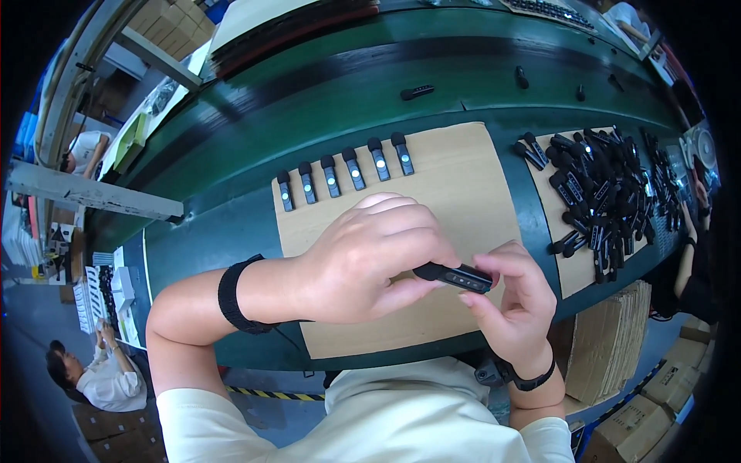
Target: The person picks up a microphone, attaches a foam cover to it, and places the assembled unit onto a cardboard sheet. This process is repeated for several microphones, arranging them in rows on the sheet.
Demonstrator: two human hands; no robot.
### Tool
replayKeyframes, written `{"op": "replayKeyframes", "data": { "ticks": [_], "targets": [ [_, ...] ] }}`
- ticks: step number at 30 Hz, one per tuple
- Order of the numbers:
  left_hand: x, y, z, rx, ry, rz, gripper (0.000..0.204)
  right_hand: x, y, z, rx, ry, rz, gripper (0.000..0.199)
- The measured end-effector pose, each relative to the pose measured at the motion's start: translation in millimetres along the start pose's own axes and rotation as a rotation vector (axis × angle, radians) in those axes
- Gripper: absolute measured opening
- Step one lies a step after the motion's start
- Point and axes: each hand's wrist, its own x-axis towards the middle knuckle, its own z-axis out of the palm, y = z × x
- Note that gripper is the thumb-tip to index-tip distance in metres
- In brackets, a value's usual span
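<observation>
Between my hands is a small black clip-on microphone (463, 278) with a round foam tip, held over a brown cardboard sheet (463, 177). My left hand (374, 258) pinches its foam end between thumb and fingers. At the other end, the thumb and fingers of my right hand (519, 297) close on the body. Beyond my left hand, several similar microphones (353, 171) stand in a slanting row along the sheet's far edge, foam tips away from me, each with a pale lit spot. The underside of the held microphone is hidden.
A heap of black microphones (598, 193) covers a second cardboard sheet (567, 270) on the right. Loose microphones (417, 92) lie on the green conveyor (340, 77). A metal post (100, 193) juts in at left. Other people sit left (108, 378) and work at the right edge.
</observation>
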Motion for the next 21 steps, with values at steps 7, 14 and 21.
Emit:
{"op": "replayKeyframes", "data": {
  "ticks": [7,14,21],
  "targets": [
    [0.1,-1.9,2.7,0.075,0.014,0.087,0.030,-7.3,3.4,0.3,0.298,0.039,0.298,0.027],
    [-2.4,10.7,-4.9,-0.350,-0.056,-0.390,0.027,-2.1,6.4,-8.6,-0.181,-0.023,-0.139,0.026],
    [-6.6,6.6,-4.3,-0.307,-0.127,-0.320,0.021,0.8,-1.3,-3.9,-0.003,-0.065,0.035,0.037]
  ]
}}
